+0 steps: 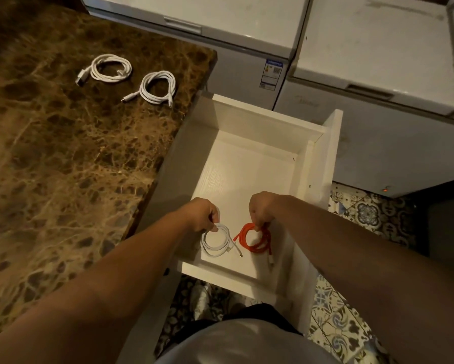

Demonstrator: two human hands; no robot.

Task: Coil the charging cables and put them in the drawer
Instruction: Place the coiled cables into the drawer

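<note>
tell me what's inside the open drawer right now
In the drawer: a coiled white cable gripped by the left hand and a coiled red cable gripped by the right hand. The hands cover each coil's top.

place: probably home kitchen | marble counter (63, 153) | chest freezers (365, 61) | patterned floor tiles (365, 214)

Bare forearms, no sleeves in sight, no watch or rings on left hand (202, 214) or right hand (261, 210). Pale grey top below (possibly a T-shirt), dark waistband above it.
</note>
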